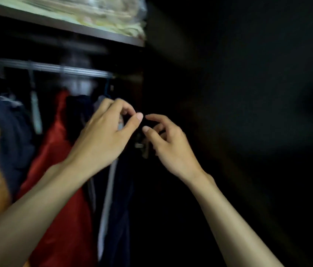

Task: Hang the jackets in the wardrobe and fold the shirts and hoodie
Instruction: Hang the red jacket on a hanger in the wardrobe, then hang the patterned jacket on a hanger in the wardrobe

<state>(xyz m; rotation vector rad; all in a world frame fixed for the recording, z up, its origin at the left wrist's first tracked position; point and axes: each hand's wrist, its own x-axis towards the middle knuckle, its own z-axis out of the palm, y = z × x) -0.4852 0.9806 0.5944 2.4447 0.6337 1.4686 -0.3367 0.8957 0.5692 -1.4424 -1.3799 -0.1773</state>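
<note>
A dark navy jacket with pale trim (113,199) is hung from the metal wardrobe rail (55,67), beside a red garment (59,170). Its collar is pinched by the left hand (103,135). The right hand (169,145) is held loosely curled; whether anything is gripped cannot be told.

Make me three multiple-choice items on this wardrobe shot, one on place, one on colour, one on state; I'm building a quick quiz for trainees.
1. Where does the folded pale bedding lie?
A. on the shelf above the rail
B. on the wardrobe floor
C. over the person's arm

2. What colour is the garment hanging just left of the left hand?
A. green
B. red
C. white

3. How are the fingers of the right hand held?
A. flat and straight
B. clenched in a tight fist
C. curled, thumb and forefinger close together

Key: 1 A, it sits on the shelf over the rail; 2 B, the cloth is plainly red; 3 C, the fingertips nearly meet, though the dark hides any item between them.
</note>
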